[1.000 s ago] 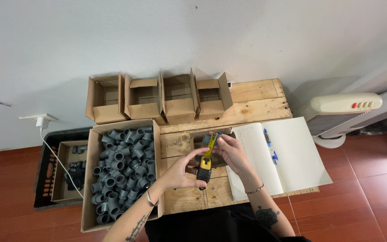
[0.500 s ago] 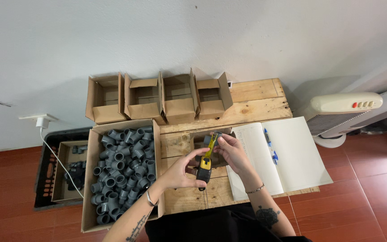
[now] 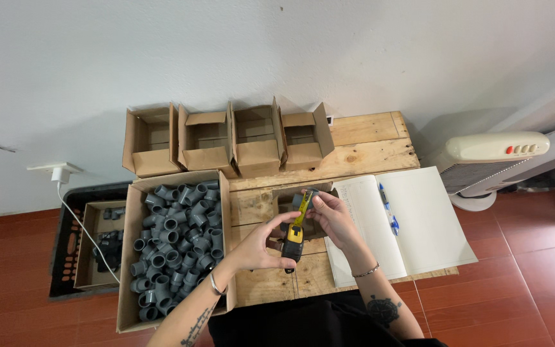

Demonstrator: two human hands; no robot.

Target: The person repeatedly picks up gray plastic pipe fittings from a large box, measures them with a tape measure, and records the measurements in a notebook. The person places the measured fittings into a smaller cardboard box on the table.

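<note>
Held over the middle of the counter (image 3: 367, 148), above a small open box (image 3: 282, 202): a black and yellow tape measure (image 3: 292, 242) in the left hand (image 3: 255, 247), fingers wrapped around its case. Yellow blade (image 3: 301, 214) drawn out a short way toward the far side, reaching up to a grey pipe fitting (image 3: 309, 195). Fitting pinched between thumb and fingertips of the right hand (image 3: 332, 218), pressed against the blade's end.

Probably a measuring of the fitting. Best done with the blade lying flat and straight across the widest part of the opening, hook end seated square on one rim, thumb clear of the markings, both hands steady and tilted toward the eyes for a straight-on reading.

On the left, a large cardboard box (image 3: 126, 257) heaped with more grey fittings. Along the far edge, four small empty boxes (image 3: 258, 157) in a row. On the right, an open notebook (image 3: 419, 218) with a blue pen (image 3: 387, 209) lying on it, near enough for a quick note.
</note>
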